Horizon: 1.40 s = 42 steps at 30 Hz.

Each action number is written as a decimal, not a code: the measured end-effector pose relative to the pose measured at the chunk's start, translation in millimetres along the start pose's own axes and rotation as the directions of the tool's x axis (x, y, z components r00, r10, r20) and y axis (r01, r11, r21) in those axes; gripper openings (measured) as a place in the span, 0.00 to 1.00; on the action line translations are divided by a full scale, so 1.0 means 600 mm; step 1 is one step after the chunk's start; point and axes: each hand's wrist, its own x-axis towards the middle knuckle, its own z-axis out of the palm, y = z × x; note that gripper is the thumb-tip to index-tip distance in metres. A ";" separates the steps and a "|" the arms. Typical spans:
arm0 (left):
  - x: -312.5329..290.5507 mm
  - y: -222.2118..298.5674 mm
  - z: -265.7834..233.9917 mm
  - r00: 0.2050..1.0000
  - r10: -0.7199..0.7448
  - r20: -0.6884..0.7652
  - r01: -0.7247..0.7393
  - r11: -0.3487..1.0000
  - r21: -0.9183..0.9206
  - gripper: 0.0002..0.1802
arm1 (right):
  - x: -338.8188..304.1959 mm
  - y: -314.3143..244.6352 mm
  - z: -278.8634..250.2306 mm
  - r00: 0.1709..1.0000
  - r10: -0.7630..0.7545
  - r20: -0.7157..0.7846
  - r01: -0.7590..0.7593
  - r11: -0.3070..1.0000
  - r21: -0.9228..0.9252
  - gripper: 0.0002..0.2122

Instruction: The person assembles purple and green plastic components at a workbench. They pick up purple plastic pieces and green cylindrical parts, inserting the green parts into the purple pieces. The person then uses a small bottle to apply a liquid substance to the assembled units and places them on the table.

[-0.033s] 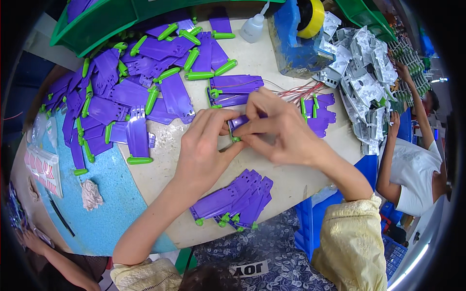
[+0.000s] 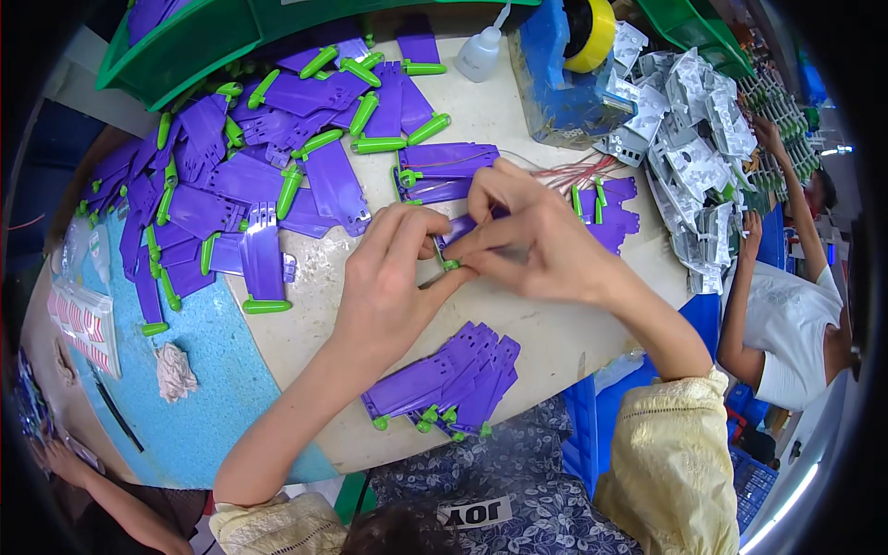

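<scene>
Nr edge of worktop (image 2: 546, 333): sm. stack of purple pcs (image 2: 430, 375) w/ green ends. Past it, L hand (image 2: 384, 268) & R hand (image 2: 550, 245) meet; each grip is pinched in, fingertips on one purple/green pc (image 2: 459, 227) btwn them, partly hidden. Just beyond: wired purple pc (image 2: 449, 162). Up L, big purple/green pile (image 2: 240, 176). Far side: white bottle (image 2: 478, 57), blue tape dispenser (image 2: 541, 55), grey parts (image 2: 694, 157) to R.

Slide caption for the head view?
Left hand and right hand hold a purple-and-green part beside a heap of similar parts.
</scene>
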 end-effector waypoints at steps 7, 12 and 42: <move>0.010 0.006 -0.003 0.988 0.156 0.013 -0.156 0.968 0.198 0.18 | -0.004 -0.009 0.017 0.904 0.372 -0.213 -0.382 0.924 -0.010 0.02; 0.027 -0.005 -0.022 0.947 0.296 0.122 -0.320 0.899 0.300 0.17 | 0.007 -0.013 0.003 0.933 0.286 -0.218 -0.306 0.950 -0.065 0.02; 0.057 -0.001 -0.023 0.915 0.293 0.276 -0.339 0.931 0.133 0.21 | -0.021 0.039 -0.142 0.512 0.764 -0.392 -0.597 0.645 0.478 0.11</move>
